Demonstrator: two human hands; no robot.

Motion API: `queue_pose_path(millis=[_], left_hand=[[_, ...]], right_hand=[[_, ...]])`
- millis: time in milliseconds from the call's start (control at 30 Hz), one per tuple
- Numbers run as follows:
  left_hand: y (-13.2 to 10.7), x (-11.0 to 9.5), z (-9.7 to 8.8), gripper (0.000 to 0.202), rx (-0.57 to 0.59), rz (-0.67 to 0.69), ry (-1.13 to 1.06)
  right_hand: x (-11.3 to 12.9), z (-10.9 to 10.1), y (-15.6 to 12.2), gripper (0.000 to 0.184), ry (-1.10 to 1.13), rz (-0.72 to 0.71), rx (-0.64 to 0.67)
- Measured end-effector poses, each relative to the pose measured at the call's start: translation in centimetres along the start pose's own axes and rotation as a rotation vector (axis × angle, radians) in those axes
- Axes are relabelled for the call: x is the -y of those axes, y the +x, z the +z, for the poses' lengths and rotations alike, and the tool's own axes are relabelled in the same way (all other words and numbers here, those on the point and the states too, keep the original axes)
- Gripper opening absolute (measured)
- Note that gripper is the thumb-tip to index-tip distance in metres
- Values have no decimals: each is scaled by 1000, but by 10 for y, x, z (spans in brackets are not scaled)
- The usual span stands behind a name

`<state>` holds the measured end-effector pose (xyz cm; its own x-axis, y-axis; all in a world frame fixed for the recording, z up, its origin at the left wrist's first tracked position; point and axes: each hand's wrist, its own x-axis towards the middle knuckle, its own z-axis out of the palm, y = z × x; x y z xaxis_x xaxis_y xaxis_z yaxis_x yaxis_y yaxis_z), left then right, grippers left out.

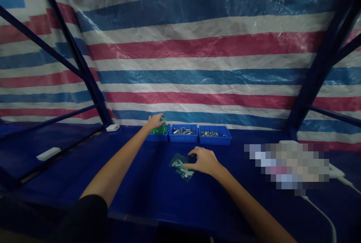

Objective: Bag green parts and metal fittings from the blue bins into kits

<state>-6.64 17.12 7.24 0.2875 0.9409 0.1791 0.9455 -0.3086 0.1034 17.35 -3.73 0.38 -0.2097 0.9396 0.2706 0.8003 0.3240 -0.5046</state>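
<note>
My left hand point(155, 121) reaches over the leftmost blue bin point(159, 138), which holds bright green pieces point(160, 129). Its fingers curl down, and a pale translucent bit shows at the fingertips, too small to name. On the blue table top, small clear plastic bags point(184, 174) with pale green, stick-like pieces lie partly over one another. My right hand point(205, 160) is beside them with thumb and fingers apart, in a C shape. The thumb tip is at the bags' right edge; whether it touches them I cannot tell.
To the right stand a middle blue bin point(184, 138) of metal cylinders and another blue bin point(214, 140) of small metal parts. A blurred-out patch point(290, 166) covers something at right, with a white cable point(321, 213). White blocks point(113, 127) lie left. Dark posts point(316, 74) flank the striped sheet.
</note>
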Motion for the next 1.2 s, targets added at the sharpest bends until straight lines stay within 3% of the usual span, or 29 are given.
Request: queue_pose_path(millis=[300, 633, 767, 900, 1000, 1100, 1200], left_hand=[[-7, -10, 10, 34, -3, -48, -7], [1, 6, 19, 36, -64, -121, -121], [1, 4, 5, 32, -131, -51, -196], [-2, 2, -28, 23, -246, 85, -317], [-18, 4, -47, 28, -250, 192, -385], [-41, 8, -47, 21, -203, 257, -388], [-60, 8, -30, 13, -156, 284, -369]], right_hand=[[0, 6, -2, 54, 54, -26, 20], [0, 9, -3, 63, 73, -69, 57], [0, 7, -3, 64, 66, -69, 71], [0, 6, -2, 66, 57, -70, 83], [-1, 7, -1, 67, 39, -64, 90], [-2, 8, -1, 64, 41, -76, 76], [-4, 9, -2, 62, 58, -91, 54]])
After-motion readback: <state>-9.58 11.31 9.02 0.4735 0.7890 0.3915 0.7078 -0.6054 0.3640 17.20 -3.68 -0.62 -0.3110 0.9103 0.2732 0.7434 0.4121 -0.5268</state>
